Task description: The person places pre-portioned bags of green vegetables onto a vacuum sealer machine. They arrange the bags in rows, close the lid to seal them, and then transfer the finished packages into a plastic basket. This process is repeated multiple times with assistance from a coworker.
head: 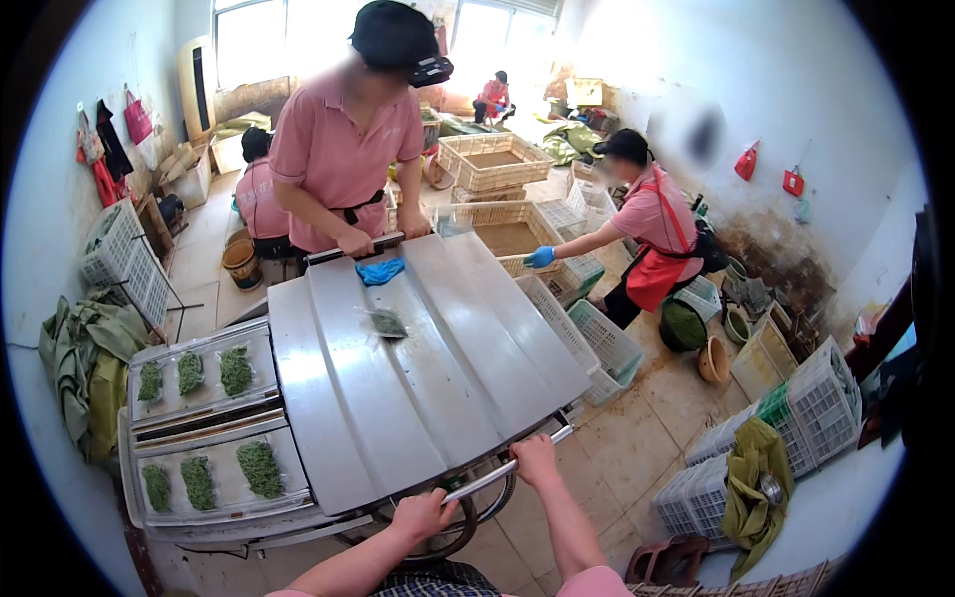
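My left hand (424,515) grips the left end of a curved metal handle bar (481,481) on the near side of a large stainless steel machine lid (418,373). Toward the bar's other end, my right hand (536,457) is closed around it. On the lid lie a clear bag of green leaves (389,324) and a crumpled blue glove (380,272). Left of the lid, two rows of plastic bags filled with green leaves (236,370) rest on the machine's flat bed (220,414).
Opposite me, a person in a pink shirt (347,149) holds the lid's far handle. At right, a co-worker in a red apron (650,224) reaches toward stacked plastic crates (515,224). More crates (694,492) stand by the right wall. Others sit farther back.
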A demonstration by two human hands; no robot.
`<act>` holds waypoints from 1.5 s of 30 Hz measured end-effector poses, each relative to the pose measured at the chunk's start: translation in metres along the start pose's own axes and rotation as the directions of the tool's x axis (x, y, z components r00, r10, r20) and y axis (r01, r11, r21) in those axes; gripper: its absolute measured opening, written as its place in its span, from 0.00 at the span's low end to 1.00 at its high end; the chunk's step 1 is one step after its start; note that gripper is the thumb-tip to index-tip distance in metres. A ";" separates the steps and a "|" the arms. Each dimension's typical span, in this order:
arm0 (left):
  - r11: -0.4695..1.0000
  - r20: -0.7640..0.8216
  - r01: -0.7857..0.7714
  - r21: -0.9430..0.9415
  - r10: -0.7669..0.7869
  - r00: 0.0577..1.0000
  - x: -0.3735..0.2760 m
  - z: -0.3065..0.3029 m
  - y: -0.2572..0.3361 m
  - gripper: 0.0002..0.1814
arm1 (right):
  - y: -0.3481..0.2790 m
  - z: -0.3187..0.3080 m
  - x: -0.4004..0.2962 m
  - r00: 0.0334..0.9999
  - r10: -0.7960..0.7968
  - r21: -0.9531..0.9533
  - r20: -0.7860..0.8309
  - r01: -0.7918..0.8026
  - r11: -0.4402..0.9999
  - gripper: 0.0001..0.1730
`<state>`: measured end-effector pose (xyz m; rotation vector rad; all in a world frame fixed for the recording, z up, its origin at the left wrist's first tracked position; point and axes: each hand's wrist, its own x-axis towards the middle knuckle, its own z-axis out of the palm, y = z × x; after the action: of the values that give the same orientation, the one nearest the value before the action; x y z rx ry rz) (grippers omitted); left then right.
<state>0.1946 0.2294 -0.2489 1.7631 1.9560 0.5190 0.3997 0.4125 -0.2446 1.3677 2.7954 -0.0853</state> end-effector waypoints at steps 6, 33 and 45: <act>0.999 -0.033 -0.010 -0.045 0.008 0.999 0.001 -0.010 0.007 0.18 | 0.004 0.018 0.008 1.000 0.006 -0.022 -0.007 -0.006 1.000 0.03; 0.429 -0.413 0.771 -0.471 -0.880 0.237 -0.360 -0.257 -0.512 0.37 | -0.537 0.030 0.095 0.920 0.272 0.587 0.283 -0.390 0.709 0.65; -0.236 0.313 0.206 -0.950 -0.693 0.649 -0.340 -0.274 -0.502 0.31 | -0.586 0.037 0.089 0.770 -0.399 0.788 0.498 -0.594 -0.163 0.34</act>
<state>-0.3460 -0.1579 -0.2746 -0.1925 1.3751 1.5033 -0.1182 0.1215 -0.2643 1.0407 1.3987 -2.6813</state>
